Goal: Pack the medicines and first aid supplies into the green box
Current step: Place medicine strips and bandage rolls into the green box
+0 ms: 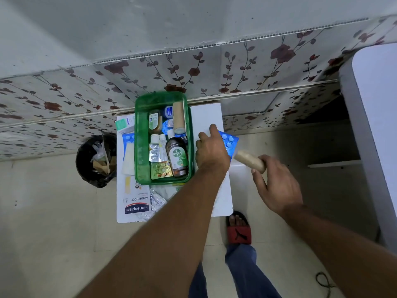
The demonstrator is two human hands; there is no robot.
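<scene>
The green box (pixel 140 151) stands on a small white table (pixel 206 117) and holds a Dettol bottle (pixel 176 155), a tan bandage roll (pixel 179 118), small bottles and pill strips. My left hand (pixel 211 149) is just right of the box, gripping a blue blister pack (pixel 229 141). My right hand (pixel 277 186) is further right, past the table's edge, closed on a second tan bandage roll (pixel 249 160). Left of the box lie a teal-and-white carton (pixel 124 124), another blue pill strip (pixel 127 138) and a gauze pad (pixel 129 159). In front lie a Hansaplast box (pixel 135 201) and silver foil strips (pixel 156 203).
A black bin (pixel 95 161) with rubbish stands on the floor left of the table. A floral-patterned wall (pixel 236 67) runs behind. A white table (pixel 376 125) fills the right edge. My foot in a red sandal (pixel 239 230) is on the floor below the table, and a dark cable (pixel 324 282) lies at lower right.
</scene>
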